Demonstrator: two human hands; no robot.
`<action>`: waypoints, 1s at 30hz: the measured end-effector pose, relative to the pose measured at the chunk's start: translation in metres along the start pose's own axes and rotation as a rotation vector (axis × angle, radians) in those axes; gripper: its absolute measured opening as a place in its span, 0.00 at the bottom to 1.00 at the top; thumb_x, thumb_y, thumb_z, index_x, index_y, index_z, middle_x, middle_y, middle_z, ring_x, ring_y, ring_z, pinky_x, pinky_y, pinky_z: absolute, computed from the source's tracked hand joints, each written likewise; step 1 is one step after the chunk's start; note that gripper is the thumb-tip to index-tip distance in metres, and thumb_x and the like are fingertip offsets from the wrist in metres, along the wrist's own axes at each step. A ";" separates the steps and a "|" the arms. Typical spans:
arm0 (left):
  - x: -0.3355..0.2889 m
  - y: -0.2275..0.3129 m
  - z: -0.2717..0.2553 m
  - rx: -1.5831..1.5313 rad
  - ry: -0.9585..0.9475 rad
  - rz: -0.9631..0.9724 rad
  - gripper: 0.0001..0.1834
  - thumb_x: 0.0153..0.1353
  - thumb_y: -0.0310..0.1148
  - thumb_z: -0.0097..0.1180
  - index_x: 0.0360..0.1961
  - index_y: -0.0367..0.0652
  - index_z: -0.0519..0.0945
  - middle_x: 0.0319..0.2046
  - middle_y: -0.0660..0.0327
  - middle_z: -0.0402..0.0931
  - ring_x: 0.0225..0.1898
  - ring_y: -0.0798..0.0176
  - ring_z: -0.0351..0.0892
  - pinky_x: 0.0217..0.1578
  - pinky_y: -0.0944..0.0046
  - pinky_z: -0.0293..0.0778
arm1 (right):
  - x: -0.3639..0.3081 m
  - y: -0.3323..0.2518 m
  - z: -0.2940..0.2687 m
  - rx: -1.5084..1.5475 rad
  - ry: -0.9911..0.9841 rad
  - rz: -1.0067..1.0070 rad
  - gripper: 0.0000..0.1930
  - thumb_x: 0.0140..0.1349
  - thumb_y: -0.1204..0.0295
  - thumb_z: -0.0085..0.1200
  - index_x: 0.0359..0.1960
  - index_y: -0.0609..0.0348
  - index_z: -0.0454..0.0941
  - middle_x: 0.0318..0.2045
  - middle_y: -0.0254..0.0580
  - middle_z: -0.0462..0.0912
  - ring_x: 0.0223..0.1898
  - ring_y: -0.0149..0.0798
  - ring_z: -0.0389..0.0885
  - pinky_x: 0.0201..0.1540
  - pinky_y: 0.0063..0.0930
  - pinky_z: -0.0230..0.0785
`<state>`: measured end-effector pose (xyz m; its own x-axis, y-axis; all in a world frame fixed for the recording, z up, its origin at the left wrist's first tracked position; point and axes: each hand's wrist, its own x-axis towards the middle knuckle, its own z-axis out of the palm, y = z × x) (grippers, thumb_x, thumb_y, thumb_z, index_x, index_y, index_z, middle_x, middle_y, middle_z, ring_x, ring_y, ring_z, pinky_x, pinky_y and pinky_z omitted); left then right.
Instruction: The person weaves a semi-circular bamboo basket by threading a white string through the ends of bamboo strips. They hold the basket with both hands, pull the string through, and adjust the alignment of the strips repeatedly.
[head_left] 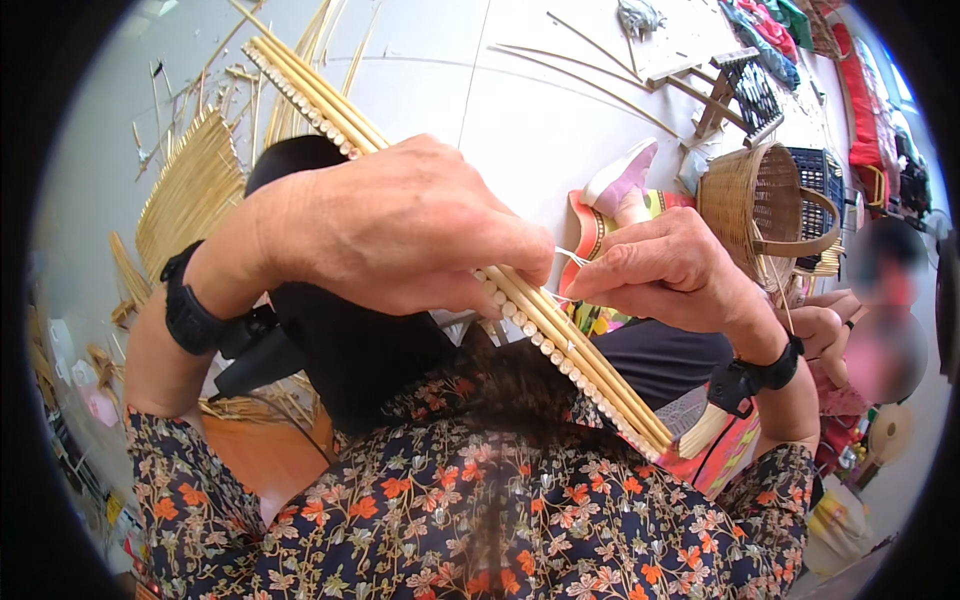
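A mat of pale yellow reed stalks (600,372), laid side by side with their cut ends showing, slants across in front of my chest from upper left to lower right. My left hand (405,225) is closed around its middle, thumb below and fingers over the top. Just to the right, my right hand (660,268) pinches a thin white string (572,257) between thumb and forefinger. The string runs from the stalks beside my left fingertips to my right hand. Part of the mat is hidden behind my left hand.
A fan-shaped sheet of straw stalks (190,190) lies on the floor at left, among loose scraps. At right stand a wicker basket (745,195) with a handle and a wooden folding stool (715,100). Another person (840,340) sits at far right. Thin sticks (590,80) lie on the floor ahead.
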<state>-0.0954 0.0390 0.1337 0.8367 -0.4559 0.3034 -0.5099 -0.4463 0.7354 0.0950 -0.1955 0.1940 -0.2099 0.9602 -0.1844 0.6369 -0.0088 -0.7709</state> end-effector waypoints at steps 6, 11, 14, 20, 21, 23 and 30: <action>-0.003 0.001 0.006 -0.021 0.023 -0.007 0.19 0.54 0.30 0.76 0.48 0.49 0.84 0.29 0.62 0.85 0.33 0.51 0.89 0.33 0.53 0.79 | -0.004 0.018 0.021 0.257 0.032 0.014 0.09 0.65 0.79 0.66 0.45 0.62 0.92 0.24 0.35 0.85 0.23 0.31 0.82 0.31 0.28 0.69; -0.005 0.000 0.005 -0.050 0.031 0.029 0.19 0.52 0.31 0.76 0.45 0.48 0.83 0.27 0.61 0.83 0.30 0.49 0.87 0.31 0.52 0.77 | -0.003 0.014 0.024 0.226 0.032 0.010 0.08 0.66 0.75 0.70 0.45 0.55 0.93 0.24 0.31 0.82 0.25 0.34 0.80 0.45 0.34 0.61; -0.005 0.004 0.010 -0.041 0.074 0.053 0.19 0.53 0.35 0.78 0.44 0.49 0.82 0.26 0.62 0.81 0.29 0.48 0.85 0.29 0.51 0.75 | -0.004 0.009 0.023 0.160 0.021 0.007 0.07 0.67 0.72 0.71 0.46 0.51 0.92 0.25 0.29 0.81 0.26 0.36 0.80 0.52 0.35 0.58; -0.001 0.005 0.011 0.000 0.085 0.058 0.20 0.57 0.45 0.78 0.41 0.49 0.80 0.25 0.63 0.78 0.27 0.48 0.84 0.26 0.50 0.73 | -0.006 0.003 0.025 0.062 0.070 -0.028 0.10 0.61 0.76 0.73 0.44 0.57 0.91 0.24 0.35 0.83 0.24 0.39 0.83 0.34 0.35 0.69; -0.001 0.005 0.012 0.001 0.085 0.060 0.20 0.58 0.45 0.78 0.41 0.49 0.80 0.24 0.63 0.78 0.27 0.49 0.83 0.26 0.51 0.73 | -0.006 0.004 0.028 0.060 0.108 -0.065 0.11 0.58 0.77 0.73 0.43 0.60 0.90 0.23 0.37 0.84 0.23 0.40 0.85 0.27 0.35 0.72; 0.000 0.005 0.014 -0.002 0.089 0.074 0.19 0.59 0.46 0.77 0.40 0.49 0.80 0.24 0.63 0.77 0.26 0.50 0.83 0.25 0.51 0.73 | -0.009 0.003 0.029 0.030 0.112 -0.068 0.12 0.57 0.77 0.75 0.43 0.59 0.91 0.23 0.38 0.84 0.24 0.42 0.85 0.27 0.36 0.73; 0.001 0.007 0.014 0.010 0.078 0.078 0.21 0.58 0.47 0.77 0.38 0.49 0.78 0.23 0.63 0.77 0.25 0.50 0.83 0.24 0.51 0.72 | -0.007 -0.014 0.026 0.013 0.061 0.016 0.09 0.62 0.78 0.72 0.44 0.55 0.88 0.25 0.34 0.80 0.26 0.42 0.83 0.37 0.33 0.70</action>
<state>-0.1005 0.0248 0.1306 0.8071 -0.4283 0.4063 -0.5759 -0.4195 0.7017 0.0679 -0.2094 0.1900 -0.1539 0.9752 -0.1591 0.6296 -0.0273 -0.7764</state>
